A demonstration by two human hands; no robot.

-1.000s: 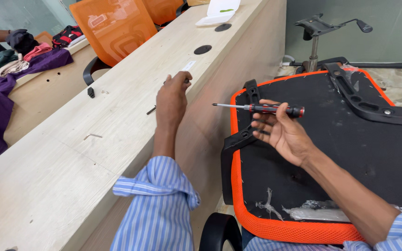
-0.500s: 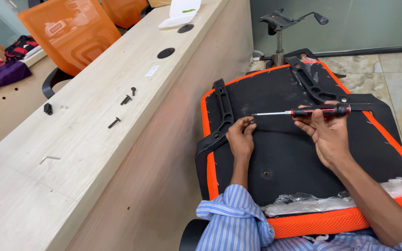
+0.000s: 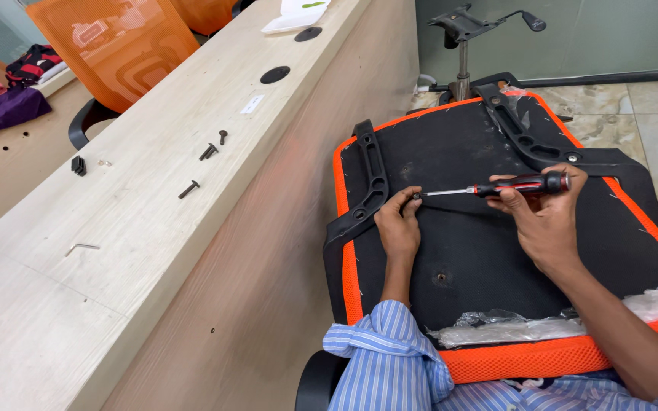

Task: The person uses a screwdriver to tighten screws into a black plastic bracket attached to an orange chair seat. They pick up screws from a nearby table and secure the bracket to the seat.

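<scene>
Screwdriver, gripped by its red-and-black handle in the right hand, lies level over the upturned seat base while left hand pinches its tip, steadying it.

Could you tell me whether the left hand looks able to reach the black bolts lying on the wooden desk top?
Probably yes: the left hand holds the screwdriver tip, and nothing stands between it and the bolts.

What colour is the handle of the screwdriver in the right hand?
Red and black, seen in the head view: the screwdriver lies in the right hand.
</scene>
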